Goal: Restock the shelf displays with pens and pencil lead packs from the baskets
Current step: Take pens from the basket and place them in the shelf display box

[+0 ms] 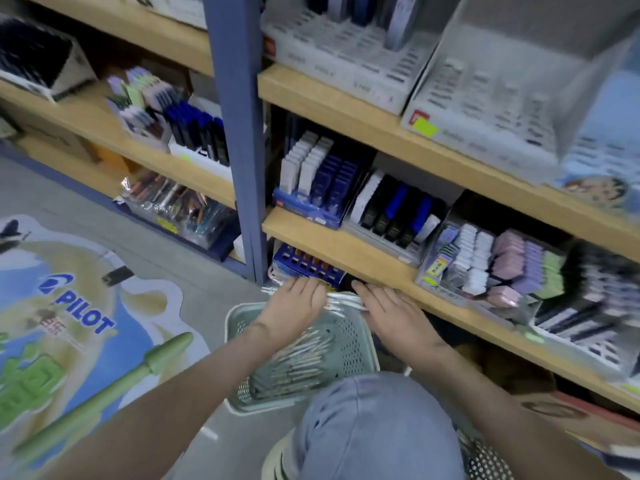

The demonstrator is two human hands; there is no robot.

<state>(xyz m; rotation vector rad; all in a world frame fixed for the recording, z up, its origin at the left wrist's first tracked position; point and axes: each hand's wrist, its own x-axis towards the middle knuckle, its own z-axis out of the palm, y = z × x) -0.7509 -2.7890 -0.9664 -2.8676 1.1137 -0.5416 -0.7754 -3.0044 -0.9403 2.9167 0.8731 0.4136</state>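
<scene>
A bundle of pens in clear wrapping (pixel 343 301) is seen just below the middle of the view, lying crosswise over the far rim of a pale green perforated basket (pixel 231 329). The left hand (pixel 294 303) is laid over the bundle's nine o'clock end and the right hand (pixel 391 310) over its three o'clock end. On both hands the fingers are kept close together and nearly straight across the wrapping, backs up. The thumbs are hidden underneath, so it cannot be told whether the bundle is clasped or only touched.

More loose pens (pixel 294 362) are heaped inside the basket, which is set on the grey floor directly at six o'clock of the hands. At twelve o'clock of the bundle, on the lowest shelf level, a blue display tray (pixel 308 265) with orange-lined slots is partly tucked under a wooden shelf board (pixel 346 244). On that board, towards two o'clock, rows of white, navy and black packs are stood in trays; they are too blurred to name more exactly. A blue steel upright (pixel 239 133) is seen at eleven o'clock of the hands.

A large floor sticker marked PILOT (pixel 83 306), with a green pen drawn on it, is spread at nine o'clock of the basket. A knee in blue denim (pixel 374 427) is raised at six o'clock, and part of a second perforated basket (pixel 485 460) is visible at five o'clock.
</scene>
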